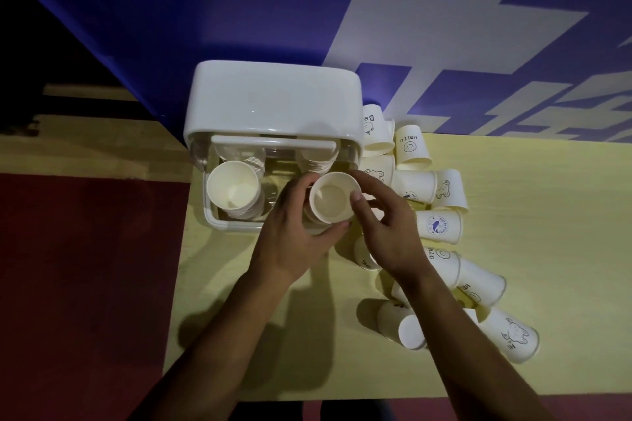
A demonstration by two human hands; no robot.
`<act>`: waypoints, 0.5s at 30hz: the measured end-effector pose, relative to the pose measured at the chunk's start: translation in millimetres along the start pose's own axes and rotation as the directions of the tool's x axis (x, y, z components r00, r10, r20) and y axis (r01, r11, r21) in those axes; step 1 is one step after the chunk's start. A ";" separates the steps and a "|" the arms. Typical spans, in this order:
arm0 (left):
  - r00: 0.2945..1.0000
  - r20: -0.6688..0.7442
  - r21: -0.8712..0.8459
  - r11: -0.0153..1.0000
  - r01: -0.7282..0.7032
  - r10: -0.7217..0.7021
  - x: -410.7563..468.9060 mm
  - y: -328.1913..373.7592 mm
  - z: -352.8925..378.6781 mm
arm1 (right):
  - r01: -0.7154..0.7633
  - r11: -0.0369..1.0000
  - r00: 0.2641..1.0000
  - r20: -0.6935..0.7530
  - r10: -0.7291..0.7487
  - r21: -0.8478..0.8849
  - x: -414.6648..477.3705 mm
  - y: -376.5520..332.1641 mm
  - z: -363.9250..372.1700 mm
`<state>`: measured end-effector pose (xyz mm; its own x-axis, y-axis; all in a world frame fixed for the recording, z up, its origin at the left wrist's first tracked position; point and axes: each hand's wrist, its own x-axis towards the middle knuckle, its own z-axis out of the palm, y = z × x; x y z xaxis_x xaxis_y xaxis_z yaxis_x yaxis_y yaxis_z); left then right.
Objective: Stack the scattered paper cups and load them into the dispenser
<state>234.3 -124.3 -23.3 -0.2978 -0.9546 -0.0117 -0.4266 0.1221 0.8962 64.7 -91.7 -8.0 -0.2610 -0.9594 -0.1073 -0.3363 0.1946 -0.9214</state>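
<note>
A white cup dispenser [273,102] stands at the table's far left, its lid raised. Its open tray holds a stack of paper cups [232,190] on the left side. Over the tray's right side, both hands hold an upright paper cup [333,196] whose mouth faces me. My left hand [294,232] curls around its left and near side. My right hand [386,225] pinches its right rim with thumb and fingers. Several printed paper cups lie scattered to the right, such as a "HELLO" cup [410,147] and a bear cup [516,335].
The yellow table [547,249] ends at a near edge below my forearms and a left edge beside the dispenser. A blue wall with white lettering [444,27] rises right behind the dispenser. Red floor [85,284] lies to the left.
</note>
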 end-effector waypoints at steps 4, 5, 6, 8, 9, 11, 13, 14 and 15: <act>1.000 -0.013 0.088 0.996 0.012 -0.010 3.7 -17.4 8.0 | 0.046 0.991 0.999 0.018 -0.044 -0.124 5.5 23.5 12.0; 1.000 -0.009 0.109 0.994 0.030 -0.029 4.4 -22.1 9.8 | 0.076 0.983 0.997 0.016 -0.074 -0.168 7.1 29.7 15.2; 0.999 -0.003 0.124 0.991 0.049 -0.049 5.5 -26.9 11.8 | 0.104 0.970 0.995 0.021 -0.101 -0.220 9.4 37.6 18.7; 0.996 0.010 0.150 0.985 0.086 -0.088 7.4 -38.1 15.6 | 0.106 0.943 0.994 0.066 -0.089 -0.316 14.3 51.2 25.8; 0.993 0.017 0.163 0.980 0.110 -0.115 8.7 -42.7 17.1 | 0.094 0.929 0.994 0.092 -0.066 -0.358 15.7 56.5 28.6; 0.985 0.041 0.175 0.972 0.156 -0.165 11.6 -48.7 19.6 | 0.074 0.908 0.993 0.109 -0.031 -0.411 15.8 62.3 33.2; 0.979 0.073 0.177 0.968 0.177 -0.192 13.0 -51.8 20.6 | 0.078 0.900 0.995 0.092 -0.042 -0.430 14.5 62.1 35.5; 0.976 0.078 0.182 0.966 0.185 -0.202 13.0 -52.6 19.8 | 0.075 0.892 0.995 0.087 -0.041 -0.446 14.5 60.2 36.2; 0.976 0.074 0.192 0.963 0.187 -0.204 12.6 -53.1 17.9 | 0.066 0.878 0.996 0.088 -0.027 -0.475 15.0 56.8 37.1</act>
<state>237.9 -137.9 -79.0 -0.2670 -0.9365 -0.2272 -0.6306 -0.0085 0.7761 75.2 -102.5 -75.8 -0.1707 -0.9786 -0.1146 -0.7419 0.2042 -0.6387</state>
